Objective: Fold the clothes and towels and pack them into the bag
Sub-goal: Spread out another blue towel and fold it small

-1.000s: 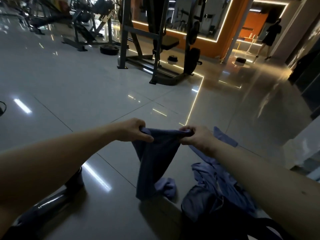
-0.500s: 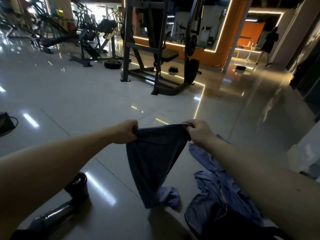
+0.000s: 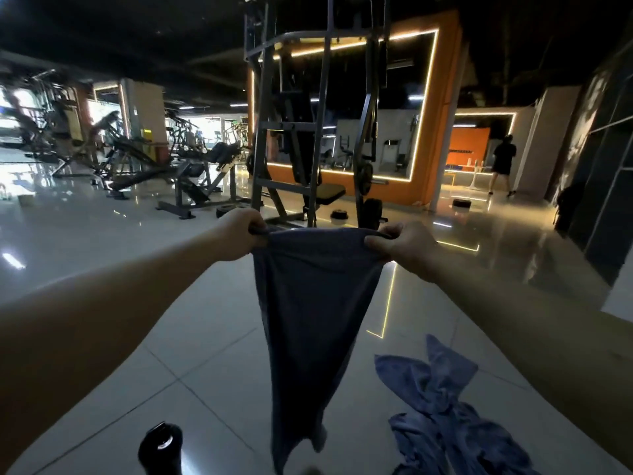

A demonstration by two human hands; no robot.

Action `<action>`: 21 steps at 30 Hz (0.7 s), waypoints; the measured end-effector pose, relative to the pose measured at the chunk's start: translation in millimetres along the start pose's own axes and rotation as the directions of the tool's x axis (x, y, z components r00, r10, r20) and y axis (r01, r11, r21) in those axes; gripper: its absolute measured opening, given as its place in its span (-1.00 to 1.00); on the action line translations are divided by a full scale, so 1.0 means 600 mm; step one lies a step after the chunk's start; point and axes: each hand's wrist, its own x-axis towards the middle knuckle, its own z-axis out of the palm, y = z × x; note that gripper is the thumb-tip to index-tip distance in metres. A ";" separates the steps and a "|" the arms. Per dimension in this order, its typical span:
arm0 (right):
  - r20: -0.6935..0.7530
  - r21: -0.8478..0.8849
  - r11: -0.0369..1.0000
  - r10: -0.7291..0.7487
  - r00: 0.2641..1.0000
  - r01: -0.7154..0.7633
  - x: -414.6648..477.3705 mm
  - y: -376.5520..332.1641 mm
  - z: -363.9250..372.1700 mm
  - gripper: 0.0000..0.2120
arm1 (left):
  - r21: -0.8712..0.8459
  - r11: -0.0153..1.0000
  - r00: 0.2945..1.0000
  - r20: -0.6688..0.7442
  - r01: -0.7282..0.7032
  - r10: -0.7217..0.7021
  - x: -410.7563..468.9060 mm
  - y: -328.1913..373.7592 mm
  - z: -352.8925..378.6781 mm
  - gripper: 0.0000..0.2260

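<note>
1. We hold a dark blue cloth (image 3: 315,320) up at the centre of the frame. Our left hand (image 3: 239,234) and right hand (image 3: 400,245) are set apart, each clamped on one end of its top edge. The cloth hangs free and narrows to a point at the bottom edge of the frame.
2. We cannot tell whether it is a towel or a garment.
3. We judge the task barely begun: this piece is spread out for a first fold and shows no fold yet.
4. A heap of blue fabric (image 3: 435,406) lies crumpled on the floor (image 3: 191,337) at lower right, unfolded. We see no bag in view, so all the packing remains.
5. There is no table here; glossy pale tiles carry everything. A black bottle (image 3: 160,447) stands at lower left.
6. The room is a dim gym. A weight machine (image 3: 308,132) rises at upper centre against an orange wall (image 3: 442,132), and a person (image 3: 503,162) stands far off at right.
</note>
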 end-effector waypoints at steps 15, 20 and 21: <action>0.066 0.029 0.995 0.092 0.994 -0.094 0.041 -0.001 -0.013 -0.84 | 0.135 0.991 0.975 0.214 0.027 -0.055 0.009 -0.025 -0.043 -0.84; 0.037 -0.159 0.973 0.173 0.984 -0.165 0.090 0.094 0.050 -0.86 | 0.057 0.991 0.936 0.325 0.119 -0.131 0.021 -0.085 0.047 -0.86; 0.017 -0.193 0.964 0.192 0.981 -0.185 0.104 0.117 0.063 -0.86 | 0.051 0.988 0.932 0.328 0.145 -0.154 0.027 -0.098 0.065 -0.84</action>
